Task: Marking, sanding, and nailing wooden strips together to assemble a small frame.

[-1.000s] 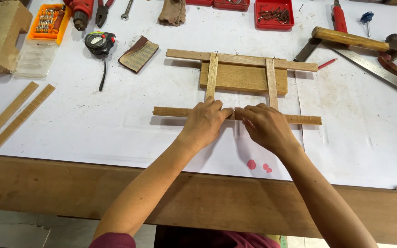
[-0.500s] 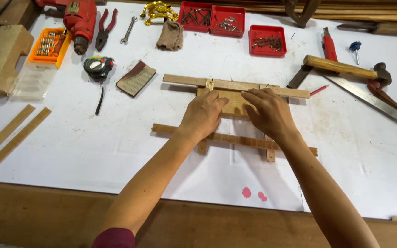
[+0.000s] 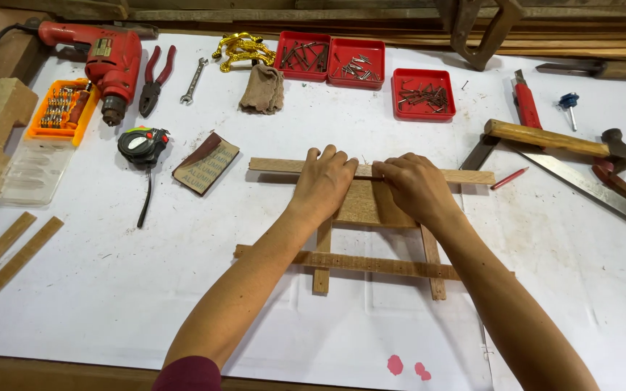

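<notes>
Wooden frame (image 3: 371,239), middle of the table (image 3: 581,289), white sheet beneath: two long cross slats, two short uprights, a flat board between them near the far slat.

Left hand (image 3: 325,185): palm down, fingers together and curled over the far slat (image 3: 465,176), heel on the board (image 3: 371,206). Pressing flat, gripping nothing; apparently steadying the slat against the board.

Right hand (image 3: 416,187): likewise palm down on the same slat, just beside the left hand, fingers bent over the far edge. Both hands close together, seemingly to keep the joint from shifting.

Near slat (image 3: 371,264): crosses both uprights, untouched, toward the near edge.

Far edge, left to right: red electric drill (image 3: 110,61), orange bit case (image 3: 63,108), red pliers (image 3: 155,76), spanner (image 3: 193,78), brown cloth (image 3: 262,88), three red trays of nails (image 3: 360,65).

Left of frame: tape measure (image 3: 143,145), sanding block (image 3: 206,163). Left near corner: two loose strips (image 3: 5,261), laid aside.

Right edge: hammer (image 3: 559,139) lying over a handsaw (image 3: 588,185); red pencil (image 3: 510,178) just beside the far slat's end, within ready reach.
</notes>
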